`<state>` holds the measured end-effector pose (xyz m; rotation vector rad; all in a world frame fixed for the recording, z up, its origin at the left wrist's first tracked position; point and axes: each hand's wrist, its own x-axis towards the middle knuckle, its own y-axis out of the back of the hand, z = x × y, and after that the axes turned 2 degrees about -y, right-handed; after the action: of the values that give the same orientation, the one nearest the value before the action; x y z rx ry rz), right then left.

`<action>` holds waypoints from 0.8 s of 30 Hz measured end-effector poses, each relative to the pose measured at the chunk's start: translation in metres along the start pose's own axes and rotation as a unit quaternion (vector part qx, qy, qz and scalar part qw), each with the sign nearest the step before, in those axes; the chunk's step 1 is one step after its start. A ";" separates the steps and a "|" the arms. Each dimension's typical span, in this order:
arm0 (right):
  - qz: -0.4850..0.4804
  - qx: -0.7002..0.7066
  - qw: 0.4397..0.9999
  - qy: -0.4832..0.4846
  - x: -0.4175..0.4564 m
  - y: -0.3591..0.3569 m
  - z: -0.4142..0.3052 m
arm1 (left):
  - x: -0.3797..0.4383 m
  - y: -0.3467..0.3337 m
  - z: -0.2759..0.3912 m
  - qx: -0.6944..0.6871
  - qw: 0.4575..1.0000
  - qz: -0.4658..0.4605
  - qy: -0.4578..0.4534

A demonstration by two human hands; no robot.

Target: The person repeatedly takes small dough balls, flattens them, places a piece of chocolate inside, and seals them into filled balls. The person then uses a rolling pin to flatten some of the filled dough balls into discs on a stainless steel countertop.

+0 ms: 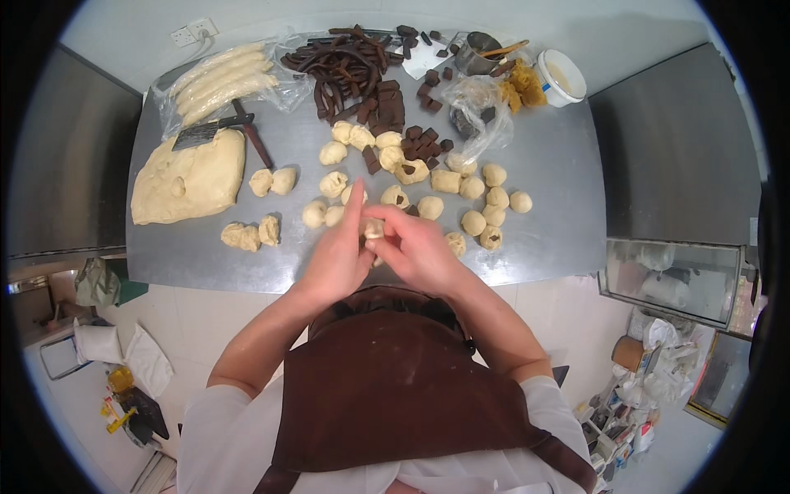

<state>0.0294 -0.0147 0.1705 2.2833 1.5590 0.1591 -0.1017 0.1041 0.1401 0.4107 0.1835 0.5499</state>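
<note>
Just above the table's near edge, my two hands meet around a small piece of dough (373, 230). My left hand (336, 256) cups it with the index finger stretched forward. The thumb and bent fingers of my right hand (419, 247) pinch it from the other side, and much of the dough is hidden. Round dough balls (473, 223) sit on both sides of my hands. Some, like one dough piece beyond my fingertips (411, 171), have openings showing dark filling. Dark brown cubes (423, 143) are piled farther back.
On the metal table (185, 259), a large dough slab (191, 179) bears a scraper (197, 133). Beside it lies a dark-handled tool (258, 143). Wrapped dough rolls (222, 80), dark strips (349, 62), a metal pot (476, 54) and a white tub (560, 77) line the back.
</note>
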 end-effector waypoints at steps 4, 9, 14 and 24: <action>0.110 0.138 0.978 -0.108 0.005 -0.016 0.023 | 0.008 -0.006 -0.033 -0.278 0.956 0.048 0.085; 0.052 0.027 0.997 -0.045 -0.003 -0.002 0.021 | -0.005 0.008 -0.028 -0.373 0.908 -0.072 0.178; -0.010 0.121 0.991 -0.061 0.005 0.002 0.013 | 0.004 0.017 -0.040 -0.173 0.973 -0.147 0.041; 0.060 0.211 0.972 -0.089 0.014 -0.010 0.014 | -0.003 -0.001 -0.022 -0.545 0.838 -0.003 0.019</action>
<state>0.0300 -0.0014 0.1524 2.6250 1.4711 -0.3722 -0.1097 0.1092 0.1204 -0.7218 -0.1098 0.5723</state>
